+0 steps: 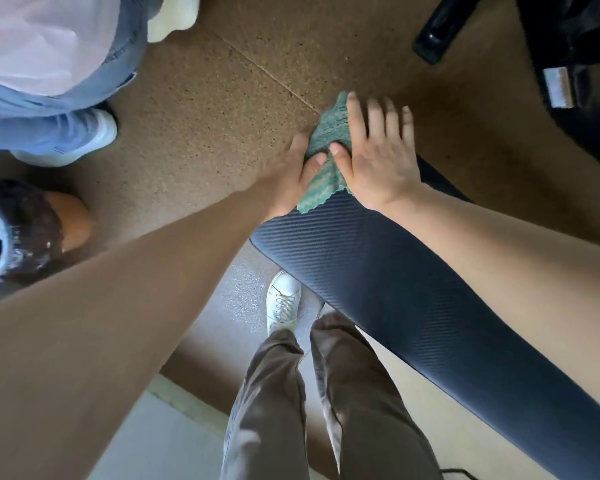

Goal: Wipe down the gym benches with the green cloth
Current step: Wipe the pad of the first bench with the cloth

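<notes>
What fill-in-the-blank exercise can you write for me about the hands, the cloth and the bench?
The green cloth lies on the dark gym ____.
The left hand and the right hand both touch the ____.
The shoe on the floor is ____.
Missing words: bench; cloth; white.

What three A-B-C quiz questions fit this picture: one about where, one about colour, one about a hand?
1. Where is the green cloth? A on the far end of the bench; B on the floor; C in a bucket.
2. What colour is the shoe beside the bench? A red; B white; C yellow.
3. How are the fingers of the right hand? A in a fist; B spread flat on the cloth; C round a bottle.
Answers: 1 A, it lies on the pad's end. 2 B, the laced shoe is white. 3 B, straight fingers press the cloth.
</notes>
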